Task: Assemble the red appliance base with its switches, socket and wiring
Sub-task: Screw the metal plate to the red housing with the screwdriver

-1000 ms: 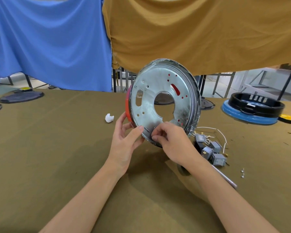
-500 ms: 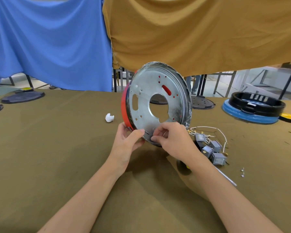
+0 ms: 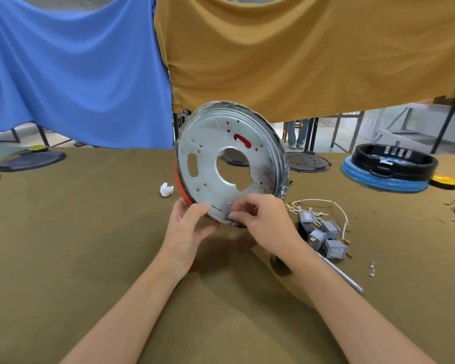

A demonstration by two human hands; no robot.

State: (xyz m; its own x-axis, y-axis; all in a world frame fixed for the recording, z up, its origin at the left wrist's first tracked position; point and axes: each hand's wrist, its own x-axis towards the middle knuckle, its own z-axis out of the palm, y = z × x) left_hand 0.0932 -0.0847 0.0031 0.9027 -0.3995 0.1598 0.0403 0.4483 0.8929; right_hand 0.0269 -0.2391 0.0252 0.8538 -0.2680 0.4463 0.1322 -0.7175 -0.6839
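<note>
Covering the whole bench was an olive-brown cloth (image 3: 63,245); above its middle stood the red appliance base (image 3: 231,164), tilted on edge with its silver metal plate facing the person and only a red sliver showing at the left rim; the left hand (image 3: 188,227) gripped the lower left edge, thumb on the plate; the right hand (image 3: 263,219) pinched the bottom edge with curled fingers — whether something small sat under those fingertips I could not tell; just right of that hand lay the grey switches (image 3: 323,237) tangled with white wiring (image 3: 326,203); a silver rod (image 3: 339,274) lay beside them, then two tiny screws (image 3: 371,269); left of the base — a white scrap (image 3: 166,189).
</note>
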